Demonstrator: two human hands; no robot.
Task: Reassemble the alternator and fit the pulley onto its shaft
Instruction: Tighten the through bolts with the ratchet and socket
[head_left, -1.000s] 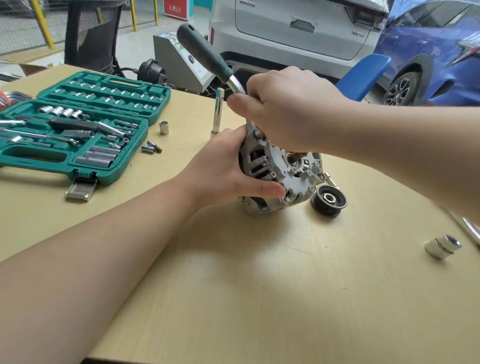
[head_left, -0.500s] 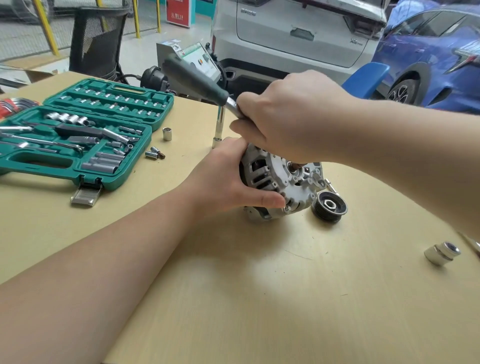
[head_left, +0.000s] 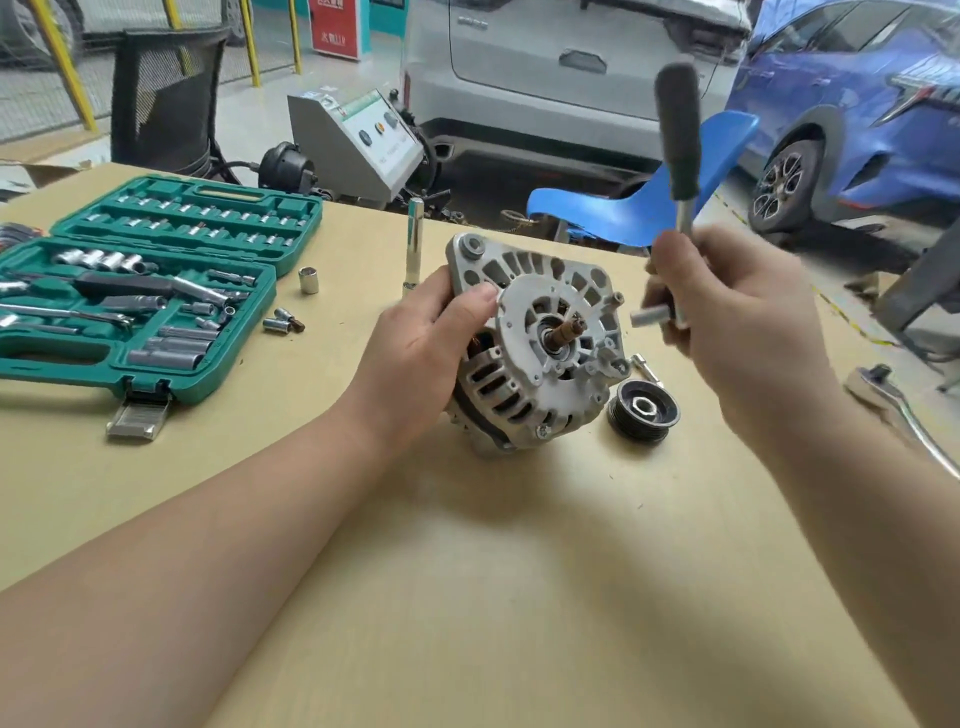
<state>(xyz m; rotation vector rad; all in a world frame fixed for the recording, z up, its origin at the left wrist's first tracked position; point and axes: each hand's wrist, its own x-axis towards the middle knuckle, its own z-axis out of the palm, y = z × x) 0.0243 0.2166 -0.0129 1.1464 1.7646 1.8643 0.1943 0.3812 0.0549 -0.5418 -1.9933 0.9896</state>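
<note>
A: The alternator (head_left: 535, 353) stands on edge on the worktop (head_left: 467, 571), front face tilted up at us, its bare shaft (head_left: 569, 332) poking out of the middle. I'd judge it heavy and rigid, a cast housing, likely to roll if let go.

B: Where would you take hold?

A: Around the rim, as the left hand (head_left: 421, 343) does: its grip is wrapped on the housing's left edge, thumb lying over the front face. I'd keep fingers out of the vent slots and off the shaft threads.

B: And the pulley (head_left: 644, 410)?

A: Flat on the worktop just right of the alternator, apart from it. Small, dense, ribbed, so probably easy to pinch by the rim.

B: The right hand (head_left: 727, 312)?

A: Its grip is closed round the metal shank of a socket driver (head_left: 678, 150), handle pointing up, socket end aimed toward the alternator.

B: Anything unclear?

A: The driver is motion-blurred, and the alternator's rear is hidden. A ratchet (head_left: 904, 410) runs off the right edge; the green socket case (head_left: 156, 291) is cut off at left.
</note>
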